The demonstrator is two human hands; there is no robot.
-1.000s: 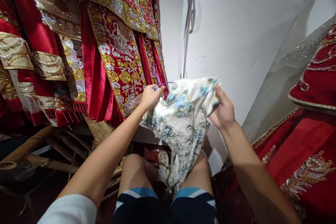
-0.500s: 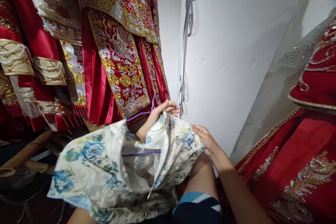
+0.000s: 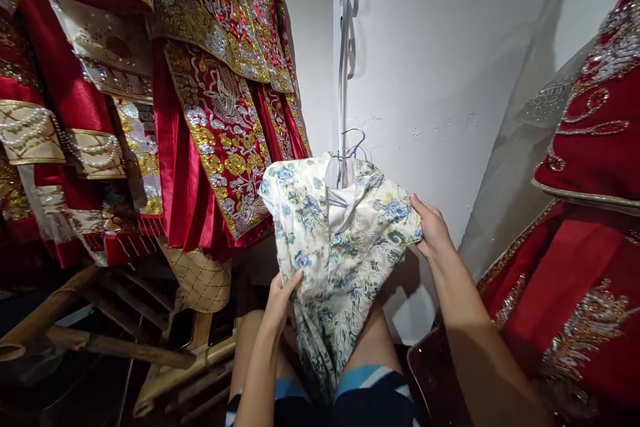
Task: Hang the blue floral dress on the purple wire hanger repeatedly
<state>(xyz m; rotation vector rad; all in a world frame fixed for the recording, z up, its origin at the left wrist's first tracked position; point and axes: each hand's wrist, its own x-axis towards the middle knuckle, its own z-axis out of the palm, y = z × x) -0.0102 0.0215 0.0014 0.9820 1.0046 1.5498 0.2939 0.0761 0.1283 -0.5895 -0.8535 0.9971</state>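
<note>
A white garment with blue flowers hangs upright in front of me on a purple hanger, whose hook rises above the collar. Part of the hanger also shows inside the neck opening. My left hand pinches the garment's side edge below the left sleeve, thumb on the front. At the right, my right hand grips the end of the other sleeve between thumb and fingers. The lower part of the garment narrows in folds between my legs.
Red robes with gold and silver embroidery hang at the left. Below them stands a bamboo frame. A white wall with a metal rail is ahead. Another beaded red dress stands at the right.
The garment has turned upright and spread out, its hanger hook now above the collar. My left hand has come out from behind the collar to the side edge; my right hand has moved right and up.
</note>
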